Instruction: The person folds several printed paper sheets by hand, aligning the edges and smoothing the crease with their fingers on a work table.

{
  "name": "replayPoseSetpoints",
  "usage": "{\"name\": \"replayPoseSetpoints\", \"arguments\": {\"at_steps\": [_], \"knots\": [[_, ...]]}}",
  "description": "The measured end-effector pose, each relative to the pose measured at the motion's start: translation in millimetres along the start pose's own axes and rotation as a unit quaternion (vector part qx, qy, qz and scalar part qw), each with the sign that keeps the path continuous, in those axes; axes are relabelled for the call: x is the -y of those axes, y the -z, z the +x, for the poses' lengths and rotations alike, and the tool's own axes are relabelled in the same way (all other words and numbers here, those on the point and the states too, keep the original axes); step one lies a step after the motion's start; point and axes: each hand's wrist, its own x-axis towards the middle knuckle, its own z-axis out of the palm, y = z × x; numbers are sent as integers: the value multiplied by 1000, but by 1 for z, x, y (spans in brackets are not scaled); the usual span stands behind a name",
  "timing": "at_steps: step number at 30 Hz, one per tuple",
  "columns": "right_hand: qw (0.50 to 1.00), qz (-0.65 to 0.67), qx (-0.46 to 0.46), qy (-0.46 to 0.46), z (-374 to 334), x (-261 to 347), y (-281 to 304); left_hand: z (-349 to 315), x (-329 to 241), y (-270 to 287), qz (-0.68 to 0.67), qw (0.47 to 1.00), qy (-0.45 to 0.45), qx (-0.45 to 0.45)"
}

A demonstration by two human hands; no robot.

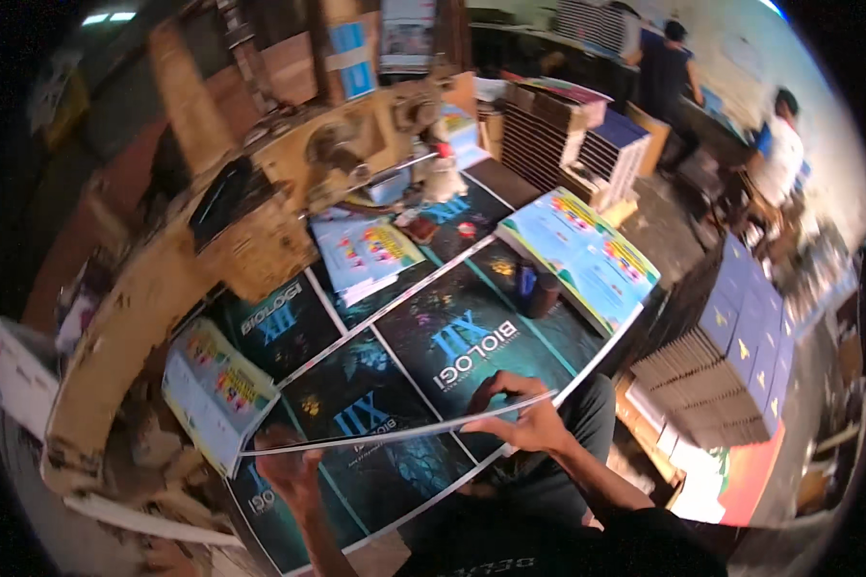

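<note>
1. Left hand (pixel 293 471) pinches the sheet's (pixel 404 430) near-left edge, fingers closed on it.
2. Right hand (pixel 524 413) grips the right edge, thumb on top, keeping the sheet level.
3. The stack (pixel 433 346) lies just beneath the fingers.

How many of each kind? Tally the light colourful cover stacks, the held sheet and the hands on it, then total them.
Light colourful cover stacks: 3, at left, middle, right
Held sheet: 1
Hands: 2, left hand, right hand
Total: 6
</note>
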Motion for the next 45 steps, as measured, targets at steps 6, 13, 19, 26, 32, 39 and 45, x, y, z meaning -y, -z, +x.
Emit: {"name": "replayPoseSetpoints", "arguments": {"at_steps": [6, 13, 19, 26, 32, 39, 45], "knots": [[991, 80, 76, 76, 57, 3, 35, -10, 33, 3, -5, 996, 84, -25], [712, -545, -190, 400, 265, 117, 69, 21, 61, -27, 49, 964, 251, 75], [567, -663, -222, 434, 407, 114, 118, 31, 57, -48, 194, 967, 106, 128], [546, -692, -220, 419, 440, 114, 119, 31, 62, -44, 178, 965, 142, 130], [559, -676, -233, 420, 445, 113, 124, 34, 56, -46, 202, 960, 133, 142], [571, -671, -214, 422, 435, 109, 131, 31, 58, -47, 168, 970, 118, 131], [575, -675, -193, 420, 430, 102, 126, 31, 59, -45, 173, 970, 105, 134]]}}
